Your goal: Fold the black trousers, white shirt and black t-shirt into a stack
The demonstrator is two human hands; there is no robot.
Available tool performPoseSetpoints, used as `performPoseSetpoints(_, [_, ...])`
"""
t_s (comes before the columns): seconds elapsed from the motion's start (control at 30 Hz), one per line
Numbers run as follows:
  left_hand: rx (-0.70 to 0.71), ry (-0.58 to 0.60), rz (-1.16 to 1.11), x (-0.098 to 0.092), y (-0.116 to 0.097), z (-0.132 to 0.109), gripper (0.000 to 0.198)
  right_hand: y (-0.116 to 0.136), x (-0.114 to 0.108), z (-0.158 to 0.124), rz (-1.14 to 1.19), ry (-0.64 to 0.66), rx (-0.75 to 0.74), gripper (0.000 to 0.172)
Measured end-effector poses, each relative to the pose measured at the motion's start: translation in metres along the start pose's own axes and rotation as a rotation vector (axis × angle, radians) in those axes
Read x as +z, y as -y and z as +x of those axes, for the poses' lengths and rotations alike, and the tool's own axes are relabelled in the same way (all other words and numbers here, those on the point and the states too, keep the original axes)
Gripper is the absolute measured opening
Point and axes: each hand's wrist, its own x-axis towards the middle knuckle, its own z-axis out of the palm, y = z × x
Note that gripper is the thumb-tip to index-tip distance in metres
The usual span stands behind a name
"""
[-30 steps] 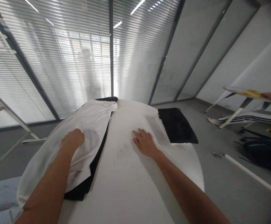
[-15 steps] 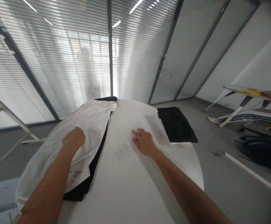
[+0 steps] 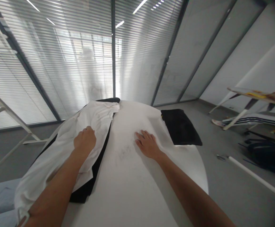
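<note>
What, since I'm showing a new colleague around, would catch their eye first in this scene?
The large white shirt stands out first, spread over a black garment on the left of the round white table, with the left hand on it. The right hand lies flat on the bare tabletop, and a folded black cloth sits near the table's far right edge. Behind, bright window blinds fill the wall.

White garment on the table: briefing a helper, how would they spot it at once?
On the curved white table, look left of centre, where a black garment lies lengthwise. The white garment is spread over it, under the person's left hand. Unlike the folded black cloth near the table's right edge, it is pale and crumpled.
</note>
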Motion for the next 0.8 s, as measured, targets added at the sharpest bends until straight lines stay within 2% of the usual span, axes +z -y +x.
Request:
performPoseSetpoints(0.23, [0.171,0.008,0.001,0.003,-0.028,-0.017,0.037,0.0,0.0,0.0,-0.021,0.005,0.0,0.051])
performPoseSetpoints(0.37, [0.23,0.103,-0.029,0.009,-0.032,-0.018,0.035,0.001,0.0,0.001,-0.036,0.015,0.006,0.051])
performPoseSetpoints(0.47, [0.169,0.132,-0.08,0.004,-0.019,-0.009,0.036,0.0,0.0,0.001,-0.013,0.006,0.006,0.05])
performPoseSetpoints(0.6, [-0.111,-0.006,-0.016,-0.005,0.015,0.006,0.056,-0.001,0.0,-0.001,0.008,-0.01,-0.001,0.05])
performPoseSetpoints(0.67, [-0.224,0.034,0.013,-0.005,0.033,0.013,0.064,-0.002,0.001,-0.001,0.001,-0.014,-0.005,0.05])
performPoseSetpoints(0.73, [-0.205,0.14,0.002,0.0,0.046,0.019,0.064,-0.002,0.001,-0.001,-0.01,-0.008,-0.002,0.05])
performPoseSetpoints(0.8, [-0.102,0.229,-0.006,0.006,0.051,0.022,0.06,-0.002,0.001,0.0,-0.013,0.002,0.002,0.05])
